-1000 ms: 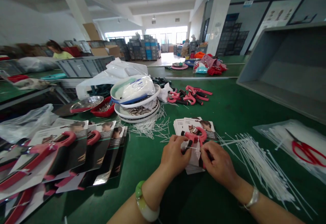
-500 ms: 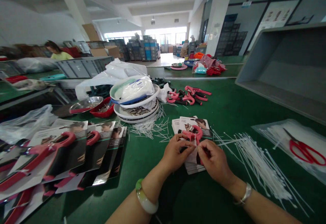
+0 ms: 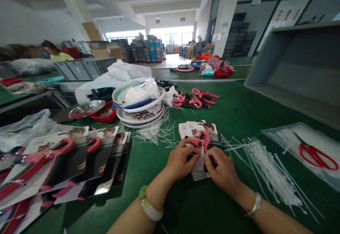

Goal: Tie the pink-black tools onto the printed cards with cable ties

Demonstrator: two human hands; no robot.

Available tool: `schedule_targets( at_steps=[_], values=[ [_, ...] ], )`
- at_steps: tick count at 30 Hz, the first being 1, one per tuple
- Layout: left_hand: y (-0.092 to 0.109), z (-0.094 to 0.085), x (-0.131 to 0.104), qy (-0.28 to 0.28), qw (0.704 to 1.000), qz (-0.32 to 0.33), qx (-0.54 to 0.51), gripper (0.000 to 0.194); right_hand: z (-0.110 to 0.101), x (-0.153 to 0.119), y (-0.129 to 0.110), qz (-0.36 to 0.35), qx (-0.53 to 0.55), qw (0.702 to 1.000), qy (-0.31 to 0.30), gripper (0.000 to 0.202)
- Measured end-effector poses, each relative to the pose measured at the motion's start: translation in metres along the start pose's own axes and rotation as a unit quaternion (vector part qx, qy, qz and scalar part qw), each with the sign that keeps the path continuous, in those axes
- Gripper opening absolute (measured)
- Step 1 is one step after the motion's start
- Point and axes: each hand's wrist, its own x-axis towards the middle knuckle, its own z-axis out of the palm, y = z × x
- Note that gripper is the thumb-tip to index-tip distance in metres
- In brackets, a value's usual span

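Observation:
Pink C-shaped pliers lie on the top of a stack of printed cards in front of me. My left hand is closed around the pliers' left side, with its thumb and fingertips near the black handle. Fingers pinched together, my right hand is just right of the pliers, closed on what looks like a thin white cable tie, mostly hidden by the fingertips. Loose white cable ties are spread in a heap to the right of that hand.
Carded pliers are piled at left. Behind are stacked white trays with metal parts, a red dish and loose pink pliers. Red scissors rest on a plastic bag at right, below a grey bin. A person is at far left.
My hands have moved slightly apart at the pliers, the right fingertips shifting a little lower. The whole view has shifted slightly. The pliers stay on the cards.

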Motion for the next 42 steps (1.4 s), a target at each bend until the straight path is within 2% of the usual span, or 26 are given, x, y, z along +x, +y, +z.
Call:
schedule_targets(
  at_steps=[3,6,9,11,13,16,19,21,24,27,29,32,35,37,42],
  values=[
    [0.008,-0.005,-0.001,-0.01,0.996,-0.034,0.084,0.014,0.001,-0.002,0.0,0.0,-0.026,1.0,0.009,0.014],
    [0.016,-0.008,-0.004,0.005,0.989,-0.066,0.13,0.015,0.002,-0.006,-0.002,-0.032,-0.051,0.998,0.02,0.014],
    [0.017,-0.009,-0.007,0.015,0.991,-0.081,0.109,0.015,0.0,-0.01,-0.003,-0.076,-0.06,0.995,0.029,0.012],
    [0.016,-0.007,-0.009,0.014,0.994,-0.081,0.077,0.015,-0.004,-0.011,-0.003,-0.07,-0.053,0.996,0.022,0.012],
    [0.013,-0.004,-0.01,0.023,0.995,-0.086,0.049,0.016,-0.01,-0.006,-0.003,-0.019,-0.049,0.998,-0.019,0.015],
    [0.009,0.0,-0.012,0.036,0.994,-0.1,0.021,0.017,-0.02,0.009,-0.008,0.06,-0.069,0.987,-0.135,0.022],
    [0.007,0.003,-0.014,0.038,0.995,-0.093,-0.004,0.021,-0.022,0.028,-0.017,0.056,-0.138,0.961,-0.233,0.027],
    [0.007,0.002,-0.015,0.044,0.994,-0.095,-0.011,0.026,-0.017,0.036,-0.021,0.021,-0.161,0.952,-0.259,0.026],
    [0.007,-0.003,-0.014,0.056,0.987,-0.148,-0.023,0.033,-0.007,0.039,-0.021,-0.008,-0.104,0.967,-0.234,0.025],
    [0.006,-0.008,-0.012,0.045,0.972,-0.227,-0.036,0.037,-0.001,0.04,-0.016,0.018,-0.027,0.984,-0.173,0.028],
    [0.006,-0.007,-0.011,0.03,0.965,-0.257,-0.047,0.035,0.001,0.043,-0.015,0.043,-0.008,0.989,-0.142,0.03],
    [0.006,0.0,-0.011,0.036,0.973,-0.213,-0.076,0.033,0.004,0.051,-0.02,0.056,0.013,0.99,-0.129,0.029],
    [0.004,0.005,-0.011,0.069,0.98,-0.162,-0.093,0.035,0.008,0.055,-0.024,0.014,0.045,0.99,-0.133,0.026],
    [0.0,0.005,-0.01,0.066,0.976,-0.177,-0.105,0.034,0.009,0.052,-0.02,-0.004,0.026,0.992,-0.12,0.028],
    [-0.002,-0.001,-0.008,0.043,0.971,-0.211,-0.099,0.033,-0.002,0.032,0.008,-0.044,-0.126,0.983,-0.124,0.027]
  ],
)
